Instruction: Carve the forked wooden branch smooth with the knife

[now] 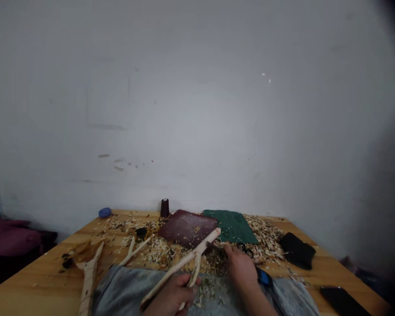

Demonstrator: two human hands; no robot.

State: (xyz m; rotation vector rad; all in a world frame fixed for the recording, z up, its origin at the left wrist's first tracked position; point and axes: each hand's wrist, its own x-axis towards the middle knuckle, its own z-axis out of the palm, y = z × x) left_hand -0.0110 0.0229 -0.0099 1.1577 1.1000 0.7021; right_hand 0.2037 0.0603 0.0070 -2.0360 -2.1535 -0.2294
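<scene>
Gripping a peeled forked stick (pixel 181 263) in a closed fist, the left hand (pixel 171 294) sits lowest in view, above a gray cloth (pixel 131 285) that is strewn with small shavings. The stick rises from that fist up and to the right, its pale tip ending over the table, while its short fork branch drops down just past the fingers. The right hand (pixel 238 267) is curled shut around a dark knife (pixel 215 248), and the blade seems to lie against the stick near the tip, though it is too small to be sure of the contact. A blue band (pixel 264 277) circles the right wrist.

On the wooden table (pixel 29 294), two more forked sticks lie to the left: a broad one (pixel 88 276) and a thin one (pixel 134 250). Scissors (pixel 245 250) lie just beyond the right hand, and a black phone (pixel 344 302) sits at the near right corner. A black pouch (pixel 297 250) lies further up on the right. Thick wood shavings (pixel 266 239) cover the middle of the table around a dark red leather pad (pixel 187 228) and a green mat (pixel 232 226). At the far edge stand a dark spool (pixel 164 207) and a blue lump (pixel 104 213), with a white wall behind.
</scene>
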